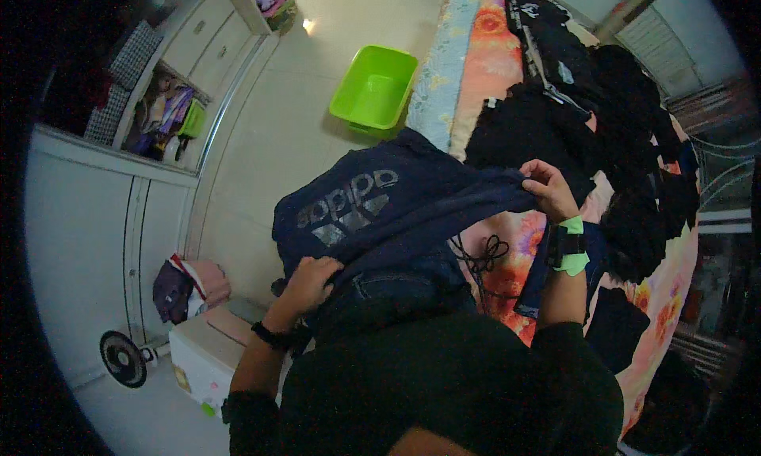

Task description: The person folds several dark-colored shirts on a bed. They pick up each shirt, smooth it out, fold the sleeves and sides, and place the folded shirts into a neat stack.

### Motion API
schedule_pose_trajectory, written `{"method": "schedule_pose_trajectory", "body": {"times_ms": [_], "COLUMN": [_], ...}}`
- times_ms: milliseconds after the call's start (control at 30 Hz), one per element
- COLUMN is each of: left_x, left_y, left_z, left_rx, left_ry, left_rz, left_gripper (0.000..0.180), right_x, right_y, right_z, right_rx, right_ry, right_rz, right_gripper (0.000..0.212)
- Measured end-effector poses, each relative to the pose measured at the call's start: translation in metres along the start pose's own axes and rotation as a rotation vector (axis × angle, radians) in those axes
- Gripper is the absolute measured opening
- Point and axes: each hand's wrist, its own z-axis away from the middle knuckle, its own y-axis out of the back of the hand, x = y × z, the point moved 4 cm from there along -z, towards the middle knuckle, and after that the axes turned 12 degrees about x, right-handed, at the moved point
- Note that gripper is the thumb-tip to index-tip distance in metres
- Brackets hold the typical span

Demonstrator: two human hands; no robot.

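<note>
A dark blue long-sleeved top (412,183) with a worn silvery print is spread in front of me, above my lap. Between thumb and fingers, my right hand (548,188) pinches the end of a sleeve, which is stretched out to the right over the bed's edge. On the other side my left hand (311,283) is closed on the top's near left edge, its fingertips partly lost in the dark folds. A heap of black clothes (531,131) lies on the bed just beyond my right hand.
A flowered bed (511,278) stands at my right, with a black cord (483,254) and dark folded garments (617,325) on it. Ahead on the tiled floor is a green basin (374,87). To the left are a wardrobe (87,210), a small fan (124,359) and a white box (210,341).
</note>
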Motion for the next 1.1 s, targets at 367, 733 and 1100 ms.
{"method": "schedule_pose_trajectory", "body": {"times_ms": [367, 733, 1100], "left_x": [0.025, 0.001, 0.002], "left_y": [-0.009, 0.014, 0.065], "left_z": [-0.039, -0.044, 0.063], "left_rx": [-0.123, -0.068, 0.174], "left_ry": [0.542, 0.224, 0.243], "left_rz": [0.876, 0.288, 0.085], "left_gripper": [0.044, 0.015, 0.010], "right_x": [0.021, -0.009, 0.004], "right_y": [-0.025, -0.014, -0.068], "right_z": [0.002, -0.020, -0.020], "right_rx": [0.112, 0.357, 0.111], "right_ry": [-0.237, 0.024, -0.329], "right_rz": [-0.371, -0.514, -0.752], "right_gripper": [0.018, 0.016, 0.020]}}
